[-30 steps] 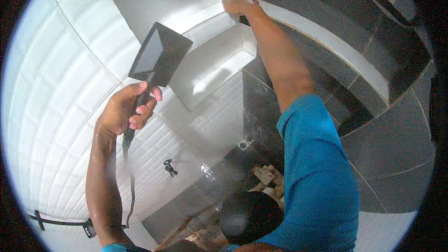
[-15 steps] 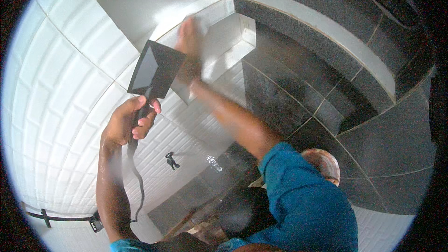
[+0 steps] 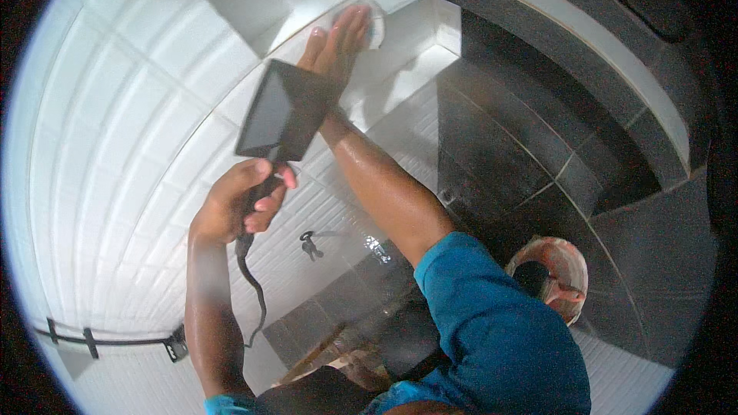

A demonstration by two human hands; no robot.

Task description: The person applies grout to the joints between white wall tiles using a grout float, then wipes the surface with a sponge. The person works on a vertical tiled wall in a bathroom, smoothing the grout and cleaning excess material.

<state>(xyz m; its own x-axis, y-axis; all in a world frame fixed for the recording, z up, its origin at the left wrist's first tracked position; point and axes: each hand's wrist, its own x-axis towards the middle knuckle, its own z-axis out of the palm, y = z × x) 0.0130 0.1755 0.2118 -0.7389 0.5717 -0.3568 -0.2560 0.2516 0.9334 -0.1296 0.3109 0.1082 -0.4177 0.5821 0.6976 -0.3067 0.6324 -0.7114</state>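
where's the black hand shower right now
In the head view, the black hand shower is left of centre, gripped in the left hand, its head overlapping part of the right hand in the picture.

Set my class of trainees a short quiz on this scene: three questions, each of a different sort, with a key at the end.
1. Multiple choice: what does the left hand grip?
A) a bottle
B) the handle of a black shower head
C) a long brush

2. True or false: the right hand is clenched in a fist.

3. Fill the gap: in the picture, the bucket is to the ____ of the small dark wall fitting.

Key
1. B.
2. False: its fingers are stretched out over a pale rounded item.
3. right.
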